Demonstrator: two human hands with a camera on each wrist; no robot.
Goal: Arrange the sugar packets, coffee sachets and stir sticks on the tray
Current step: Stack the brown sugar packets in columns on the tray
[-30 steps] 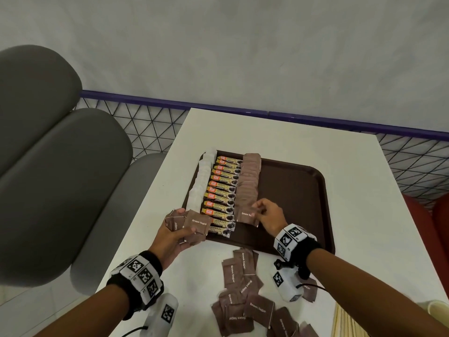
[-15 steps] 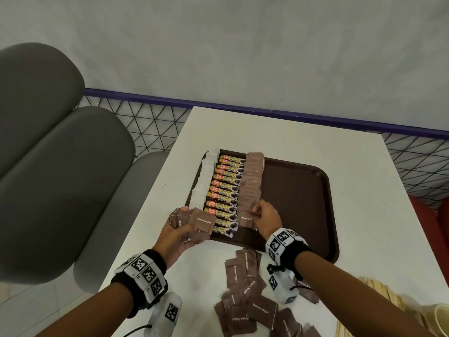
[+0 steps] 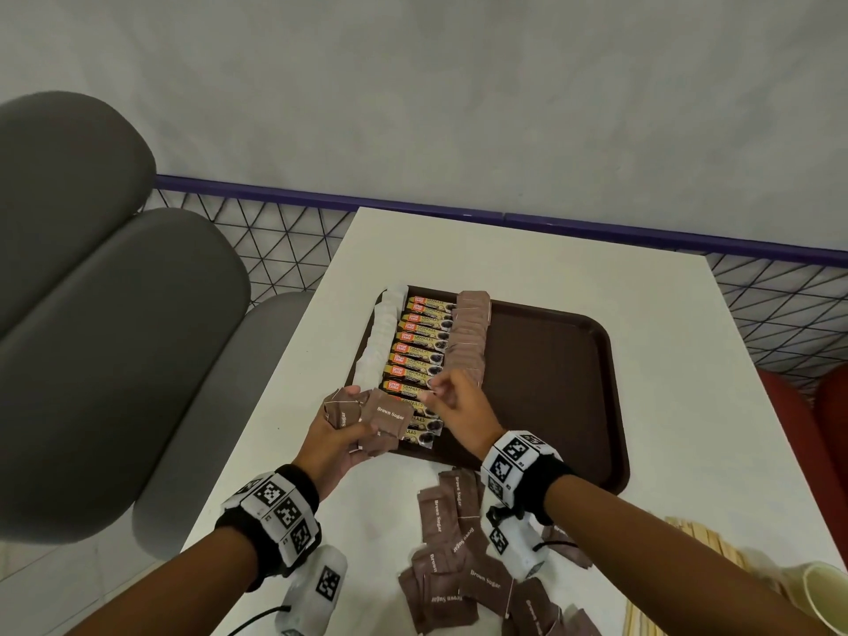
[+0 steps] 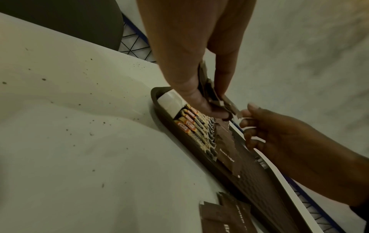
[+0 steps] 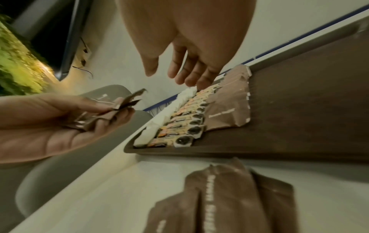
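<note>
- Nearest the wearer, short of the tray (image 3: 610,406), loose brown sugar packets (image 3: 463,562) lie heaped on the white table (image 3: 679,342); wooden stir sticks (image 3: 702,543) and a paper cup (image 3: 826,599) sit at the near right corner, none of them on the tray yet.
- The left hand (image 3: 337,440) hovers over the tray's near left corner, its thumb and fingers clamped on a fan of brown packets (image 3: 381,417).
- The right hand (image 3: 461,403), just beside it above the tray's near edge, holds nothing: its fingers are loosely spread and reach toward that fan.
- On the tray's left half stand three rows running near to far: white packets (image 3: 383,332) along the left rim, coffee sachets (image 3: 420,355) in the middle, brown packets (image 3: 468,337) to their right. The right half is bare.
- Risk: I judge that pulling one packet from a loosely held fan could drag its neighbours out, so they drop onto the sachets.
- Risk: the overlapped brown row looks easy to shove crooked if a finger presses the next packet in too hard.
- Risk: a forearm sweeping back may scatter the heap near the tray.
</note>
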